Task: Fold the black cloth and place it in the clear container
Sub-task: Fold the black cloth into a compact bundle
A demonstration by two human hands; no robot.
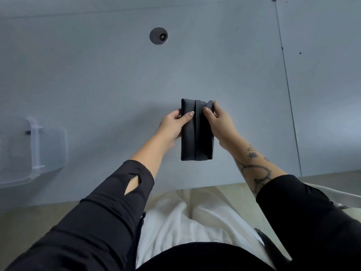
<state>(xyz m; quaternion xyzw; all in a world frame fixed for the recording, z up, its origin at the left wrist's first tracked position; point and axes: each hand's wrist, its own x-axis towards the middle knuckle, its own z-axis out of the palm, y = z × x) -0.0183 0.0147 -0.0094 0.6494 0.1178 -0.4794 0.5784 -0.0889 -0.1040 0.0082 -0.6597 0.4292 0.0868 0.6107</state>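
I'm looking down at the black cloth (197,130), already folded into a narrow upright packet with overlapping flaps down its front. The left hand (173,126) clamps its left edge, thumb pressed across the front panel; the right hand (221,122) pinches the right edge near the top, thumb on the flap. I'd say the folding is at its last tidy-up, with the placing not yet begun. Whether the packet rests on the grey desk (97,85) or hangs just above it, I can't tell.

The clear container (33,149) sits far off to the left, well apart from the cloth. Next move, to my eye: keep those flaps pinned so nothing springs open, then carry it left. The container is cut off at the frame edge and blurry, so I can't make out whether it's open.
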